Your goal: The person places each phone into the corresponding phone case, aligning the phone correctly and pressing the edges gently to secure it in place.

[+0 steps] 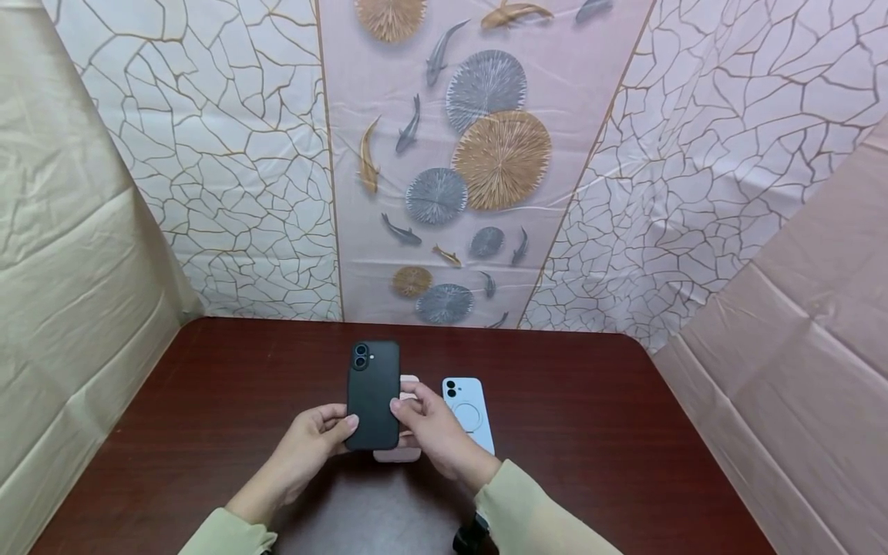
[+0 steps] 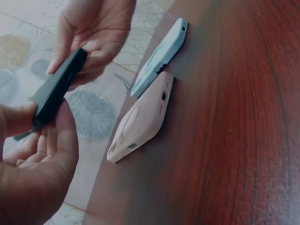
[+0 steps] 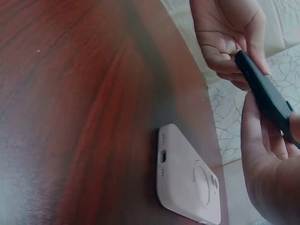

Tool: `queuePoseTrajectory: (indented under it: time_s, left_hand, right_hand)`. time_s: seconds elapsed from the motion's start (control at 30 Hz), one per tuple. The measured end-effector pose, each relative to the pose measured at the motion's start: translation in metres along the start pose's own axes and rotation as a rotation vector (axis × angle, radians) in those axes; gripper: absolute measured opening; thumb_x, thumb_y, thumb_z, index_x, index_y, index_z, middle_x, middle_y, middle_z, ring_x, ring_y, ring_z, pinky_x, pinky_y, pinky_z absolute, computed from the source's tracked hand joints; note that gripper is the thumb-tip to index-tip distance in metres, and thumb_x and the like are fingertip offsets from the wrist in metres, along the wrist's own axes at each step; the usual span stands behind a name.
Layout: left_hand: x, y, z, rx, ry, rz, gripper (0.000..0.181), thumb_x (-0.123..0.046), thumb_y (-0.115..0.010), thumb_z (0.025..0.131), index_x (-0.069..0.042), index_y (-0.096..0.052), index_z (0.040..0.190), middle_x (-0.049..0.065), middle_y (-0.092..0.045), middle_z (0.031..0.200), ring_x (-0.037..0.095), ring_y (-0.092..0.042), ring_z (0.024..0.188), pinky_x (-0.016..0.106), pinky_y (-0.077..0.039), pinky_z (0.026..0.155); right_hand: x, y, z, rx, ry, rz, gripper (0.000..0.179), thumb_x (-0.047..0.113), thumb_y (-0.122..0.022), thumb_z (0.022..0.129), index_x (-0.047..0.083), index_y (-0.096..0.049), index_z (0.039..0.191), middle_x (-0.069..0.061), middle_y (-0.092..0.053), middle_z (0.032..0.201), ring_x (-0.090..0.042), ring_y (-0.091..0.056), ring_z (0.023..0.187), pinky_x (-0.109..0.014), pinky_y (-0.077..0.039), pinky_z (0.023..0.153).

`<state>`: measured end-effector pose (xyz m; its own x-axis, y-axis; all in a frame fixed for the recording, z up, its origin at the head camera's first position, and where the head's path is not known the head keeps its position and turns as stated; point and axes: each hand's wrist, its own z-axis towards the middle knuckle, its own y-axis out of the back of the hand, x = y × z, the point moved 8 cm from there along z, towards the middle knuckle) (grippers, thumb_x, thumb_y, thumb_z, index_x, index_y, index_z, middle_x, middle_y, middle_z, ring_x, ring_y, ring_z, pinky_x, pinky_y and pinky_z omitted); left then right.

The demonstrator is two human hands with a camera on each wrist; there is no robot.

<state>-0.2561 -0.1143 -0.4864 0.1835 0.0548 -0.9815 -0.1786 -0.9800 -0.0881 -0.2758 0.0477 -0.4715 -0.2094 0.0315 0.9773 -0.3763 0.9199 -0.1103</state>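
Both hands hold a black phone (image 1: 375, 397) raised over the table, its back and camera lenses facing up in the head view. My left hand (image 1: 311, 441) grips its lower left side, thumb on the back and fingers underneath. On the opposite long side, my right hand (image 1: 444, 438) pinches it with the thumb on top. A pink phone (image 2: 140, 117) lies back up on the table below, partly hidden by the black one and the right hand in the head view. The light blue phone (image 1: 479, 420) with a ring on its back lies to the right, near the right wrist.
The dark red wooden table (image 1: 590, 439) has rounded far corners. Patterned cloth (image 1: 444, 154) hangs behind it, and plain cloth walls (image 1: 76, 308) rise at the sides. A black object (image 1: 470, 533) sits at the right sleeve's cuff.
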Motion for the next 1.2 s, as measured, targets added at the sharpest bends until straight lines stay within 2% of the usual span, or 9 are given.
queuePoseTrajectory:
  time_s: [0.13,0.23,0.5,0.63,0.8,0.93,1.03,1.2]
  left_hand:
    - [-0.001,-0.005,-0.002,0.068,-0.014,-0.007,0.04,-0.017,-0.061,0.096,0.012,-0.051,0.122,0.018,-0.066,0.106,0.024,-0.066,0.093,0.037,-0.055,0.08]
    - [-0.002,-0.005,-0.002,0.073,-0.012,-0.014,0.041,-0.018,-0.062,0.096,0.011,-0.05,0.122,0.018,-0.066,0.107,0.025,-0.066,0.093,0.038,-0.055,0.08]
    - [-0.006,0.018,0.0,-0.096,0.001,0.025,0.034,-0.013,-0.06,0.097,0.003,-0.052,0.125,0.016,-0.066,0.108,0.024,-0.065,0.094,0.039,-0.055,0.078]
    - [-0.006,0.025,-0.001,-0.118,0.007,0.063,0.032,-0.009,-0.059,0.097,0.0,-0.052,0.126,0.016,-0.067,0.107,0.024,-0.065,0.094,0.04,-0.055,0.077]
    - [-0.003,0.036,-0.005,-0.133,-0.001,0.118,0.034,-0.006,-0.057,0.097,-0.001,-0.047,0.13,0.017,-0.066,0.107,0.025,-0.065,0.095,0.041,-0.056,0.077]
    - [0.004,0.048,-0.008,-0.154,0.029,0.163,0.034,-0.006,-0.056,0.098,-0.002,-0.047,0.13,0.016,-0.066,0.108,0.023,-0.063,0.096,0.04,-0.055,0.076]
    - [0.009,0.055,-0.011,-0.166,0.049,0.185,0.033,-0.006,-0.056,0.098,-0.002,-0.047,0.13,0.015,-0.067,0.107,0.022,-0.063,0.095,0.039,-0.055,0.074]
    - [0.013,0.064,-0.012,-0.167,0.038,0.223,0.032,-0.003,-0.055,0.097,-0.001,-0.047,0.129,0.013,-0.068,0.101,0.023,-0.064,0.092,0.037,-0.055,0.072]
  right_hand:
    - [0.001,0.004,0.003,-0.037,0.006,-0.022,0.036,0.022,-0.055,0.1,0.012,-0.049,0.134,-0.011,-0.067,0.107,-0.025,-0.068,0.086,-0.04,-0.057,0.07]
    - [-0.002,0.003,0.004,-0.039,0.002,-0.007,0.033,0.019,-0.055,0.1,0.01,-0.051,0.131,-0.011,-0.068,0.106,-0.023,-0.067,0.085,-0.04,-0.057,0.068]
    - [-0.01,-0.008,0.002,-0.022,-0.033,0.007,0.033,0.019,-0.056,0.1,0.01,-0.051,0.13,-0.01,-0.068,0.103,-0.023,-0.069,0.082,-0.041,-0.057,0.065]
    - [-0.011,-0.013,0.004,-0.027,-0.034,-0.015,0.035,0.02,-0.057,0.099,0.011,-0.051,0.132,-0.008,-0.069,0.101,-0.022,-0.069,0.079,-0.041,-0.057,0.065]
    - [-0.012,-0.024,0.007,-0.04,-0.026,-0.103,0.04,0.018,-0.06,0.097,0.009,-0.047,0.134,-0.006,-0.069,0.095,-0.023,-0.068,0.072,-0.043,-0.057,0.068]
    - [-0.011,-0.033,0.012,-0.072,-0.005,-0.182,0.041,0.015,-0.062,0.095,0.006,-0.047,0.132,-0.005,-0.063,0.093,-0.02,-0.062,0.064,-0.041,-0.056,0.061]
    - [-0.01,-0.04,0.016,-0.097,0.037,-0.269,0.04,0.011,-0.063,0.094,0.002,-0.049,0.13,-0.006,-0.058,0.097,-0.016,-0.059,0.069,-0.035,-0.053,0.057]
    - [-0.008,-0.048,0.023,-0.169,0.118,-0.449,0.042,0.006,-0.067,0.089,-0.003,-0.051,0.127,-0.007,-0.056,0.097,-0.01,-0.059,0.079,-0.026,-0.052,0.064]
